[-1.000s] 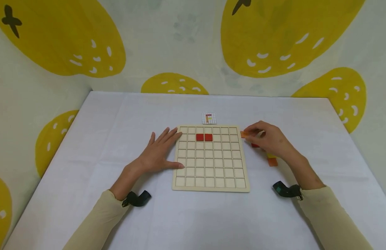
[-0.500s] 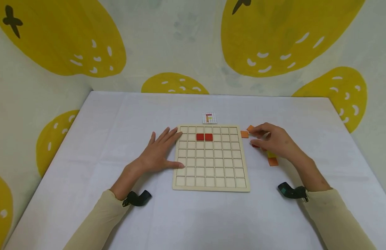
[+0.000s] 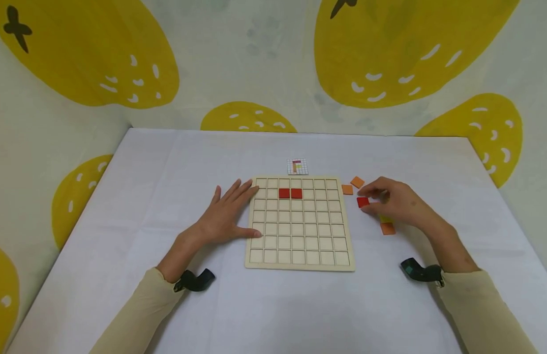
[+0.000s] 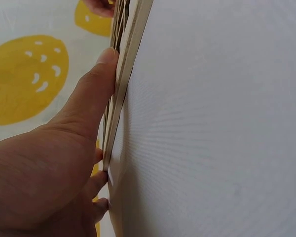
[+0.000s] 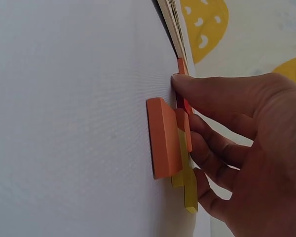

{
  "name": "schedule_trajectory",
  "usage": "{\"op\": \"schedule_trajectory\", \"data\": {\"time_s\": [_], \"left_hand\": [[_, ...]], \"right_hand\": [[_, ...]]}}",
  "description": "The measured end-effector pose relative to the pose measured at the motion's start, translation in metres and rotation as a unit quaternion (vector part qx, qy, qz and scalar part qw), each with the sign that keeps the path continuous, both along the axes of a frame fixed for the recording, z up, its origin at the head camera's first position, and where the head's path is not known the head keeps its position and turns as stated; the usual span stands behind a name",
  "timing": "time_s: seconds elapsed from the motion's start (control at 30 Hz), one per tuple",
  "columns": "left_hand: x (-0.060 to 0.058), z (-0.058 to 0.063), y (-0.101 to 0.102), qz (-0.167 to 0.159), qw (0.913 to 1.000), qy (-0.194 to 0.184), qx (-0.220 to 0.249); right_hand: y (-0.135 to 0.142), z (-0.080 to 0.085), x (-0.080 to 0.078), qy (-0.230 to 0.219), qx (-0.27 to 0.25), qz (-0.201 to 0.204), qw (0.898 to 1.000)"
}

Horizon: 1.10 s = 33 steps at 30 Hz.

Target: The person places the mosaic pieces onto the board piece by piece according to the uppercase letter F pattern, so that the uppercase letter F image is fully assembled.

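A pale wooden grid board (image 3: 300,268) lies flat, with two red square tiles (image 3: 284,193) side by side in its second row from the top. My left hand (image 3: 222,216) rests along the board's left edge, fingers spread and thumb over the rim. Right of the board, my right hand (image 3: 397,199) holds a loose red tile (image 3: 362,202) between thumb and curled index finger, low at the tabletop. Two orange tiles (image 3: 357,182) lie just beyond its fingertips. Under the palm are yellow tiles (image 5: 190,190) and another orange tile (image 5: 163,138), partly hidden in the head view.
A small printed card (image 3: 297,166) with a coloured grid pattern lies behind the board's top edge. A white cloth (image 3: 189,157) covers the table. Walls painted with yellow fruit shapes stand at the back and left.
My right hand has let go of an orange tile beside the board's upper right corner, drawn back to the right, and come down around the red tile. The left hand stays in place.
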<state>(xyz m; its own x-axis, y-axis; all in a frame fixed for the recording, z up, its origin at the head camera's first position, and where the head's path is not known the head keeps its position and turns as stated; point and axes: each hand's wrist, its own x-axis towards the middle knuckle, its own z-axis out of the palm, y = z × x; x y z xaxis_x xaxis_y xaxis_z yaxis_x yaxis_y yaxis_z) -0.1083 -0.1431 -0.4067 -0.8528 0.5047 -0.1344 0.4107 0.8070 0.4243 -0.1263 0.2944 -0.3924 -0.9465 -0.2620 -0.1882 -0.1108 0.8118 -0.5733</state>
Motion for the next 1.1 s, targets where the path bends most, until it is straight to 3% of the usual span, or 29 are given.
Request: {"op": "schedule_trajectory", "data": {"time_s": [0.47,1.1], "left_hand": [[0.000,-0.002,-0.001,0.001,1.0000,-0.006,0.003],[0.001,0.002,0.001,0.005,0.9999,-0.012,-0.001]], "right_hand": [[-0.002,-0.001,-0.007,0.005,0.025,0.019,1.000],[-0.017,0.008,-0.013,0.033,-0.008,-0.020,0.999]]}}
